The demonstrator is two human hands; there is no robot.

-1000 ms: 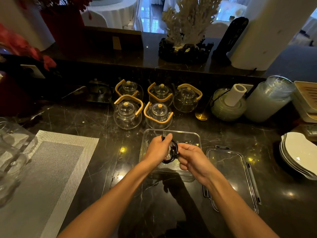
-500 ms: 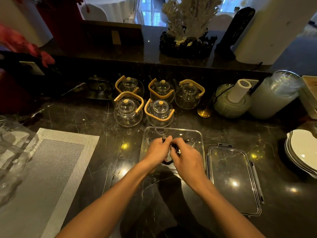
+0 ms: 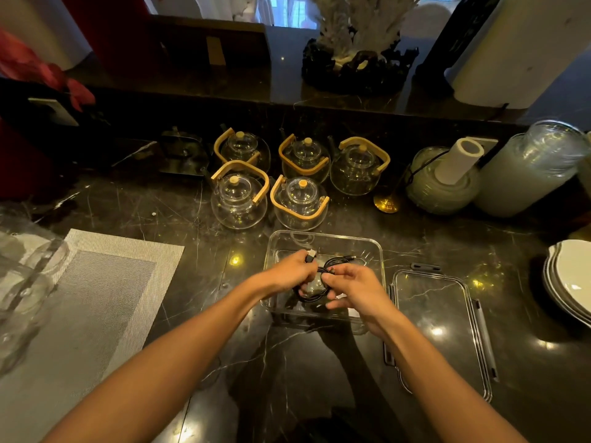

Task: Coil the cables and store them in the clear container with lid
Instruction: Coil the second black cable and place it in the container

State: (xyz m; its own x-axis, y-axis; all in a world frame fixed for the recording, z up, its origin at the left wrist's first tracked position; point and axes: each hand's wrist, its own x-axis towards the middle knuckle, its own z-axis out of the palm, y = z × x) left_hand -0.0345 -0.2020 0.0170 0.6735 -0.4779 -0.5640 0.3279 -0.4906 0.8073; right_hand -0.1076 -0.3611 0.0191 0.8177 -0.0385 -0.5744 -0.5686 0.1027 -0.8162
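A clear rectangular container (image 3: 323, 239) sits open on the dark marble counter in front of me. Over it I hold a coiled black cable (image 3: 315, 295) between both hands. My left hand (image 3: 292, 271) grips the coil's left side, with a silvery plug end sticking up above its fingers. My right hand (image 3: 353, 287) pinches the coil's right side. More black cable (image 3: 339, 259) lies inside the container behind my hands. The clear lid (image 3: 438, 318) lies flat on the counter to the right of the container.
Several glass teapots (image 3: 238, 199) with wooden handles stand just behind the container. A grey woven placemat (image 3: 89, 295) lies at left beside clear glassware. Stacked white plates (image 3: 572, 282) sit at the right edge. Jars and a paper roll (image 3: 459, 159) stand at the back right.
My hands have drawn slightly apart over the container, so the coil shows between them. A plug end now sticks up above my left hand.
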